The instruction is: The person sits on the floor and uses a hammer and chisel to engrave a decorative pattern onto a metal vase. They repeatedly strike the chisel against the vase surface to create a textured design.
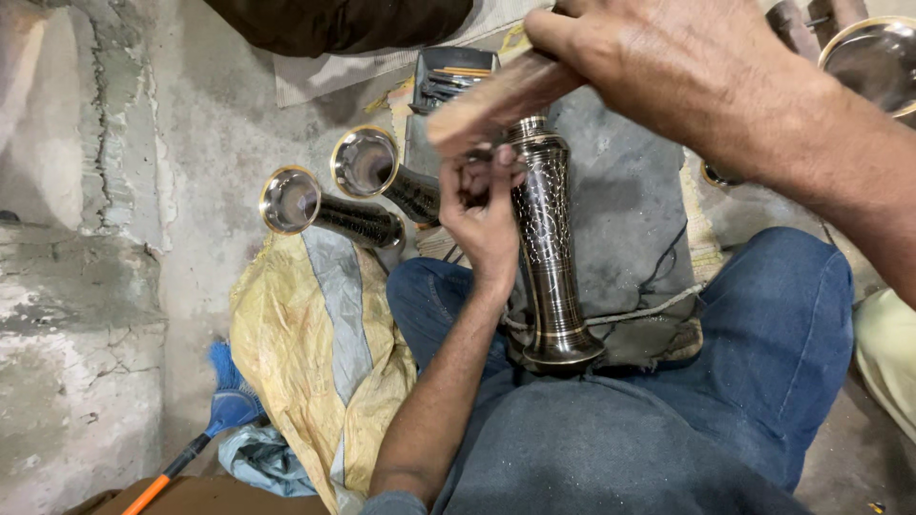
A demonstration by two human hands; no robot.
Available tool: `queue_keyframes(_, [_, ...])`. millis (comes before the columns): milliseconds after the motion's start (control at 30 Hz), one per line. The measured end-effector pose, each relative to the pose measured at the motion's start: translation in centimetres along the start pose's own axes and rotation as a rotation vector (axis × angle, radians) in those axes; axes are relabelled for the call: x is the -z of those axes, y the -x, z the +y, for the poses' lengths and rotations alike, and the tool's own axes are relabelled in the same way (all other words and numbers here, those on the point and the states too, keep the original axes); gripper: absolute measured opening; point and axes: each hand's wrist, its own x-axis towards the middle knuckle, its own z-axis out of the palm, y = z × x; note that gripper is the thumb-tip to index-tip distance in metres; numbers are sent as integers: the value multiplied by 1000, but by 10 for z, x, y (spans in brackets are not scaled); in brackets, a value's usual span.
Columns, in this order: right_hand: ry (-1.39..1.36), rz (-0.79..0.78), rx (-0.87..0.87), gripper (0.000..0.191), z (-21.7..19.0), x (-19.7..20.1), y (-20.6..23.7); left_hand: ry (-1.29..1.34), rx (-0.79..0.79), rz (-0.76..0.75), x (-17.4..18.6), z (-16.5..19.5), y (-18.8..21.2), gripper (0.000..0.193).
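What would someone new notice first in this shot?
At centre, a tall dark engraved metal vase stands between the knees, steadied by the left hand. The right hand holds a wooden block above its top. Two similar vases lie left on a yellow sack.

A rough metal workshop: cracked cement wall [86,286], engraved metal vases [324,210] on the floor, tool tray [448,76] farther off.
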Motion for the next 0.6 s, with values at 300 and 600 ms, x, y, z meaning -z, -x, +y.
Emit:
queue_keyframes(300, [-55, 167, 1, 10, -12, 8, -13, -178, -41, -43, 8, -7, -4, 25])
queue_keyframes(600, [-80, 144, -41, 15, -8, -2, -4, -180, -75, -174, 10, 3, -11, 25])
